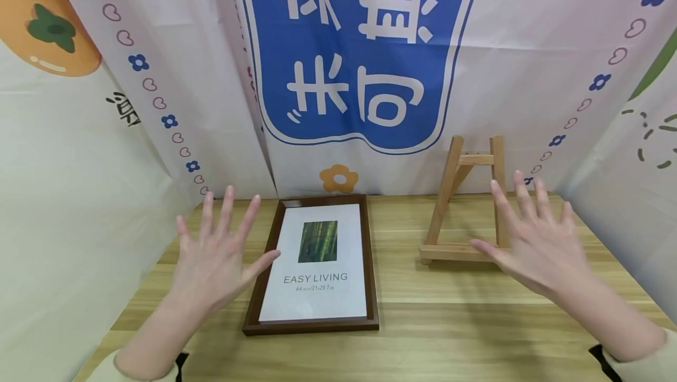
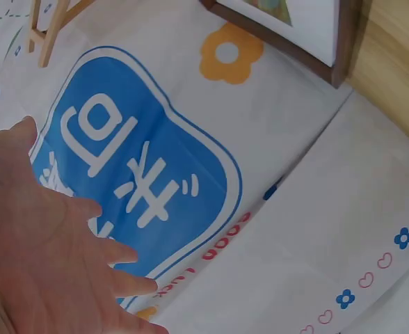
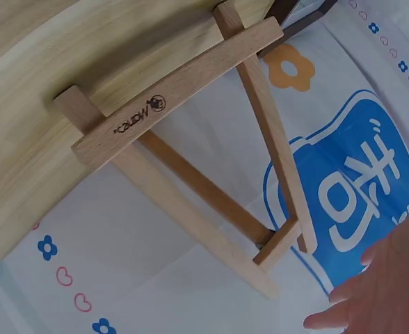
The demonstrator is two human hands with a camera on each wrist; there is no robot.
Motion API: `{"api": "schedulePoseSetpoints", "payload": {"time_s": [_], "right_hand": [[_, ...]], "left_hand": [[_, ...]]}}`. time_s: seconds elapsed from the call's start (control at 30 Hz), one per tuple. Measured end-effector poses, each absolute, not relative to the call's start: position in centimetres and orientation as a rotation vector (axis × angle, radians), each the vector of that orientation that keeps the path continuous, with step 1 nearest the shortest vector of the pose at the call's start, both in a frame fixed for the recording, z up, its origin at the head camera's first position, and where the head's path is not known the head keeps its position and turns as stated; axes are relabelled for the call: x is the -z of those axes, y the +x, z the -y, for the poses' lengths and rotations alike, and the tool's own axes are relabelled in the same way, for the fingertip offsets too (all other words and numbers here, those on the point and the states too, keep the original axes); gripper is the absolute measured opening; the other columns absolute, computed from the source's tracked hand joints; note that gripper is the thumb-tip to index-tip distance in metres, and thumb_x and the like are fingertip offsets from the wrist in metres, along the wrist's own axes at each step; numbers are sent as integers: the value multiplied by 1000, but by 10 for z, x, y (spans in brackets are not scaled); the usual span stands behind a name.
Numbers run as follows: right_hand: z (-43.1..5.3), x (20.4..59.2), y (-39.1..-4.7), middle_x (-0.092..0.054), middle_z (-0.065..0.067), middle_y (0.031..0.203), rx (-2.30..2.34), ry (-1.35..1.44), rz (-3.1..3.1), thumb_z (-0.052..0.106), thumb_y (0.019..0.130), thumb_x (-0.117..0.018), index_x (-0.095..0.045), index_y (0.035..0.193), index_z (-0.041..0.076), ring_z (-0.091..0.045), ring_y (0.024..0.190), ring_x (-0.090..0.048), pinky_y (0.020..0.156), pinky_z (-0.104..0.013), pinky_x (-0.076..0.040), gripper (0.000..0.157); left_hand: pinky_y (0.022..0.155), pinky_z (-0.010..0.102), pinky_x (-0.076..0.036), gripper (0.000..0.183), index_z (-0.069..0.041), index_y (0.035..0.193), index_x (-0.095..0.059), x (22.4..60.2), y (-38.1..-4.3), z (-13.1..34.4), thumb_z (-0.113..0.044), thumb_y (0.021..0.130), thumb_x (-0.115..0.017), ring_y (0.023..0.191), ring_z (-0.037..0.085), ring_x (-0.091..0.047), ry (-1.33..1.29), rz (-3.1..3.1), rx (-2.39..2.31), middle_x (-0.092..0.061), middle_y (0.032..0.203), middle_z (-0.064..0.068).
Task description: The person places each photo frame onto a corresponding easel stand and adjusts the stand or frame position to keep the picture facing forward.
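A brown picture frame (image 1: pixel 312 327) lies on the wooden table, its white insert printed with a green picture and "EASY LIVING". My left hand (image 1: pixel 214 261) is raised with fingers spread, its thumb overlapping the frame's left edge in the head view. Toward the back right stands a small wooden easel (image 1: pixel 441 205), with a ledge (image 3: pixel 177 94) along its front that bears a dark logo. My right hand (image 1: pixel 545 244) is held up, fingers fanned out, in front of the easel's right leg. Both hands hold nothing.
The light wood tabletop (image 1: pixel 407 335) runs beneath both items. Behind it hangs a white cloth (image 1: pixel 529 76) with a blue sign (image 1: pixel 359 47) and an orange flower (image 1: pixel 338 178). More white cloth (image 1: pixel 79 223) borders the left side.
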State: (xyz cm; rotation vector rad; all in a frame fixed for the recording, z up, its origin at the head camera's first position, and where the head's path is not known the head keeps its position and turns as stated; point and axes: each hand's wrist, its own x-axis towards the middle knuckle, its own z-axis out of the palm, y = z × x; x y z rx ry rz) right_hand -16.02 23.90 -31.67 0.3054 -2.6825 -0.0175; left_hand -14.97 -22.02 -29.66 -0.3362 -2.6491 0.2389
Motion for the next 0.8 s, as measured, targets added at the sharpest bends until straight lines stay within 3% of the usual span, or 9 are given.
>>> {"api": "schedulePoseSetpoints", "payload": {"time_s": [0.3,0.6,0.8], "right_hand": [[-215,324,-171,13,-9,147,86,408,2681,72,77,-40,-1,145,23,-35,132,8,90,-72,-10,92],[-189,332,-183,8,-8,149,36,457,2672,76,75,-35,-2,145,26,-35,132,5,93,-69,-8,93],[-173,336,-192,5,-10,149,13,479,2708,76,76,-32,4,144,28,-34,132,8,94,-69,-7,91]], "left_hand": [[92,64,12,89,-29,145,0,305,-159,230,-74,77,-34,129,32,19,-303,2674,-244,16,147,8],[91,63,15,87,-28,145,-1,315,-163,237,-73,78,-34,130,32,18,-293,2689,-218,15,147,7],[91,61,17,87,-29,145,0,320,-166,240,-74,78,-33,129,32,19,-281,2699,-223,16,147,7]]}}
